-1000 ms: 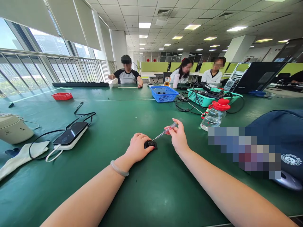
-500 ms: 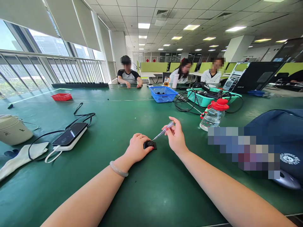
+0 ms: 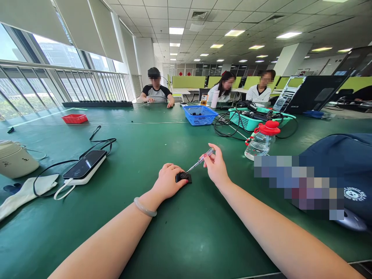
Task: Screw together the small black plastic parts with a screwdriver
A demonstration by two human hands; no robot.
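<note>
A small black part [image 3: 186,177] lies on the green table in the middle of the head view. My left hand [image 3: 169,181] holds it from the left, fingers over its far side and thumb along its near edge. In my right hand [image 3: 215,166] is a slim screwdriver with a clear handle [image 3: 207,154], gripped between thumb and fingers. It slants down to the left, and its tip meets the top of the black part or lies just above it; which one is too small to tell.
A phone on a white block [image 3: 85,166] with cables lies left, near a white glove [image 3: 29,192]. Ahead are a red tray [image 3: 74,119], a blue basket [image 3: 199,116], a green basket [image 3: 247,122] and a bottle [image 3: 258,145]. Three people sit beyond; a dark blue bag [image 3: 334,155] is right.
My hands, the screwdriver and the black part hold almost the same pose. The person across the table has shifted one hand to the left.
</note>
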